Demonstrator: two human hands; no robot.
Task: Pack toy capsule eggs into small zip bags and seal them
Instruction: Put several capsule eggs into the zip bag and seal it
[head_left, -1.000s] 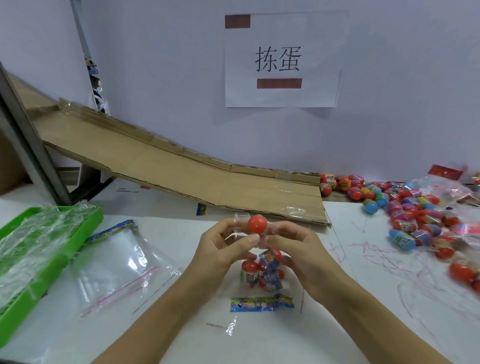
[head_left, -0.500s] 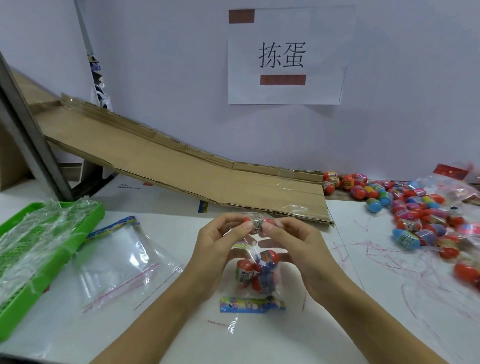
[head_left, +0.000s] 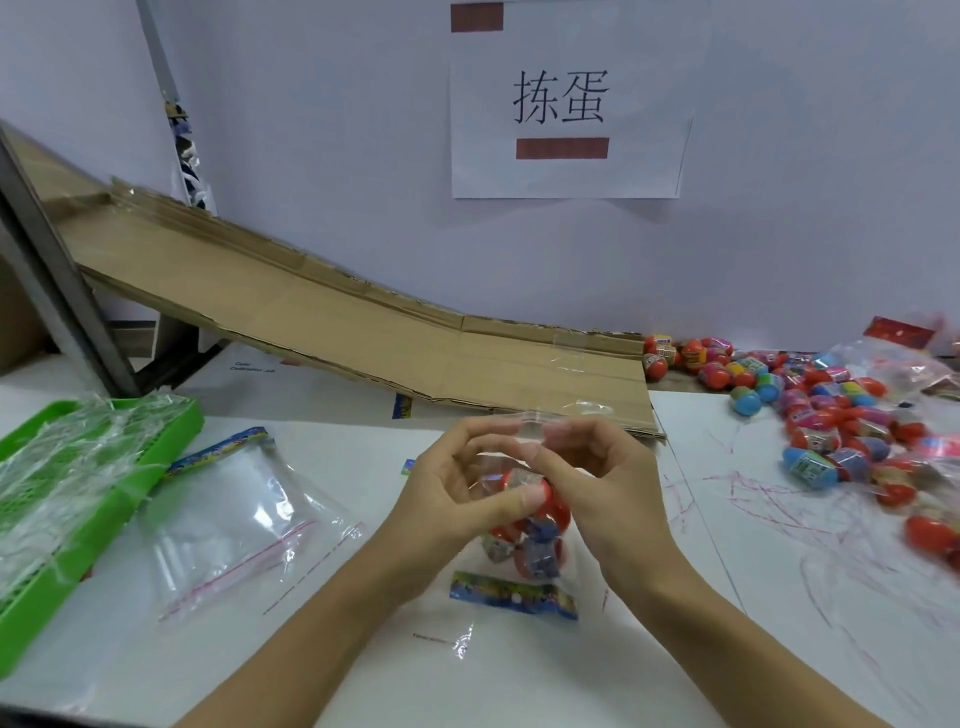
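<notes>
A: Which step is being carried out?

B: Filling looks finished and sealing is being started, by this view. A small zip bag (head_left: 524, 525) is being held upright just above the desk (head_left: 727, 597), with several capsule eggs (head_left: 530, 540) already gathered low inside it. Its open mouth is being pinched at the top by the left hand (head_left: 457, 499) and the right hand (head_left: 597, 483), fingers curled onto the clear film from either side. The left thumb is being pressed against the uppermost red egg through the plastic.

A: Which way is the bag being pointed?

B: Its long axis is being kept roughly vertical: the mouth is being turned up and away from the person, and the printed header strip (head_left: 513, 600) is being left hanging at the bottom, nearest the body.

A: What is being called for next?

B: The two lips of the zip are probably needing to be lined up and pressed together along their length, with the top egg being kept clear of the track. Whether any part of the track is already being closed cannot be told; the film there is too clear.

A: And the supplies?

B: Loose eggs (head_left: 831, 415) are being kept in a heap at the far right, and empty bags (head_left: 244, 514) are lying to the left beside a green tray (head_left: 171, 441).
</notes>
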